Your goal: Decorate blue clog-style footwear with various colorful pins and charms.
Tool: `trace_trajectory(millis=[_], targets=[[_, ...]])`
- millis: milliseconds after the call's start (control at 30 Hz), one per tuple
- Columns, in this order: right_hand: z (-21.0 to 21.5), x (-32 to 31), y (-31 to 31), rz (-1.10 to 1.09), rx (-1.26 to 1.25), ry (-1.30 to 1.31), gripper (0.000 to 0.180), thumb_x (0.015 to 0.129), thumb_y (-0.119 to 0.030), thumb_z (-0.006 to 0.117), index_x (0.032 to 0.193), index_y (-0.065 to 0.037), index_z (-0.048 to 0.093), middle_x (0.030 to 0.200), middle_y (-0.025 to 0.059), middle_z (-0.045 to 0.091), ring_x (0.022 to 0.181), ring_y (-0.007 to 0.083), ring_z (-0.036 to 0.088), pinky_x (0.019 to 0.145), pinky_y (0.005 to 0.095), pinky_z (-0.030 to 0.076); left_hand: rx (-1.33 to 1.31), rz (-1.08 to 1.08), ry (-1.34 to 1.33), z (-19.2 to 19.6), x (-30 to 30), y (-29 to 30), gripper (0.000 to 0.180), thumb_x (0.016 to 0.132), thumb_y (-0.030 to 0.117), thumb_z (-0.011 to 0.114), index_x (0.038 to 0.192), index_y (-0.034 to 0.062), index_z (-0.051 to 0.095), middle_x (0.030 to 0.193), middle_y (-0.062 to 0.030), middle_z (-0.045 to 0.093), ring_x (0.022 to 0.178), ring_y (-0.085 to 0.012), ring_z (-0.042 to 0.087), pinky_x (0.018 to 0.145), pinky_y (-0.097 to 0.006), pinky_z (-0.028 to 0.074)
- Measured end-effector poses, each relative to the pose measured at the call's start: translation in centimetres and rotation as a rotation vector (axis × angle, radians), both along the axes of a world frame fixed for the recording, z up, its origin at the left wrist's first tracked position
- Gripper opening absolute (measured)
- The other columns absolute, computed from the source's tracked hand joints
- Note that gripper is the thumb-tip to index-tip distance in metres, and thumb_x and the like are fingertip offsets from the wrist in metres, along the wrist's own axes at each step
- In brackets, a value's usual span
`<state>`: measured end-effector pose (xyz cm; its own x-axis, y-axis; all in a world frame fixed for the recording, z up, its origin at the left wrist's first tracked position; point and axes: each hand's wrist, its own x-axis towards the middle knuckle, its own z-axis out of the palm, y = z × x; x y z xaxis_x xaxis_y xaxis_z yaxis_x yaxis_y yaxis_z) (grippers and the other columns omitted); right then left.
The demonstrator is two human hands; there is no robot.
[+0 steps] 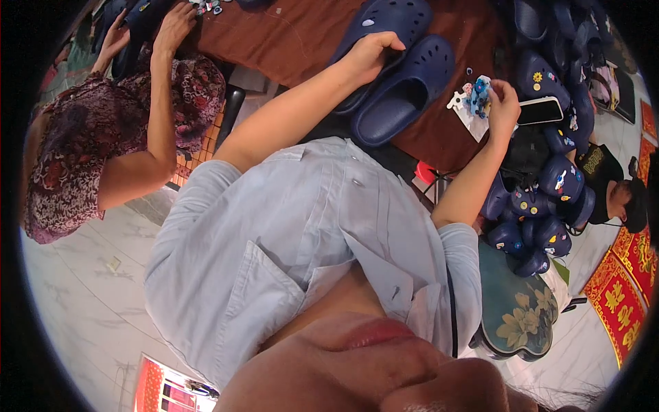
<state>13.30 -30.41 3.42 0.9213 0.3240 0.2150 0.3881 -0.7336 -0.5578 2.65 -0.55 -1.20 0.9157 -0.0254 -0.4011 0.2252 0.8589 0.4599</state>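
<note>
Two navy foam clogs lie side by side on the brown-covered table, their toes pointing away from me. My left hand [371, 56] is closed on the left clog [398, 20], its thumb across the shoe's opening. A small white charm [368, 23] sits on that shoe's upper. The right clog [395, 103] shows open holes and no charms. Over to the right, my right hand [504, 108] pinches at the edge of a pile of small blue shoe charms [476, 96] on white paper [473, 125]. Whatever lies between those fingertips is too small to make out.
A phone [540, 110] lies right of my right hand, beside heaped navy clogs [542, 75] bearing charms. More decorated clogs [549, 233] hang lower right near a flower-patterned stool [518, 309]. At left, another person [130, 137] handles dark clogs; a capped person [604, 178] is far right.
</note>
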Motion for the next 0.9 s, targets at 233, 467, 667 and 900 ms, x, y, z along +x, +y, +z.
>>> trace_trajectory(millis=[233, 467, 667, 900], targets=[[0.8, -0.3, 1.1, 0.038, -0.354, -0.171, 0.023, 0.076, -0.005, 0.076, 0.098, -0.005, 0.072, 0.100, 0.0142, 0.070, 0.099, 0.0337, 0.063, 0.090, 0.0404, 0.048, 0.013, 0.009, 0.000, 0.4, 0.1, -0.1, 0.019, 0.077, 0.007, 0.064, 0.095, 0.0010, 0.066, 0.098, -0.0083, 0.065, 0.094, -0.0214, 0.060, 0.092, -0.036, 0.048], [5.5, 0.0, 17.2, 0.767, 0.099, -0.065, 0.025, 0.089, -0.011, 0.066, 0.112, -0.006, 0.072, 0.115, 0.0136, 0.070, 0.111, 0.0304, 0.064, 0.095, 0.0371, 0.049, 0.024, -0.002, -0.018, 1.6, -0.2, -0.1, 0.020, 0.076, 0.008, 0.063, 0.095, 0.0036, 0.066, 0.099, -0.0089, 0.065, 0.094, -0.0216, 0.060, 0.093, -0.036, 0.047], [3.5, 0.9, 23.2, 1.081, -0.172, 0.187, 0.023, 0.089, -0.005, 0.063, 0.110, 0.000, 0.073, 0.100, 0.0204, 0.072, 0.094, 0.0340, 0.071, 0.079, 0.0372, 0.054, 0.127, 0.020, -0.140, -1.5, 0.6, 0.0, 0.023, 0.074, 0.007, 0.061, 0.097, 0.0036, 0.065, 0.101, -0.0075, 0.064, 0.101, -0.0218, 0.058, 0.094, -0.036, 0.044], [4.4, -1.1, 22.8, 1.019, -0.112, 0.025, 0.014, 0.079, 0.002, 0.066, 0.093, 0.001, 0.071, 0.093, 0.0158, 0.071, 0.093, 0.0320, 0.066, 0.081, 0.0385, 0.052, 0.207, 0.004, -0.145, -1.3, 0.2, -0.5, 0.031, 0.075, 0.004, 0.062, 0.105, 0.0027, 0.064, 0.107, -0.0080, 0.063, 0.107, -0.0211, 0.058, 0.096, -0.035, 0.042]])
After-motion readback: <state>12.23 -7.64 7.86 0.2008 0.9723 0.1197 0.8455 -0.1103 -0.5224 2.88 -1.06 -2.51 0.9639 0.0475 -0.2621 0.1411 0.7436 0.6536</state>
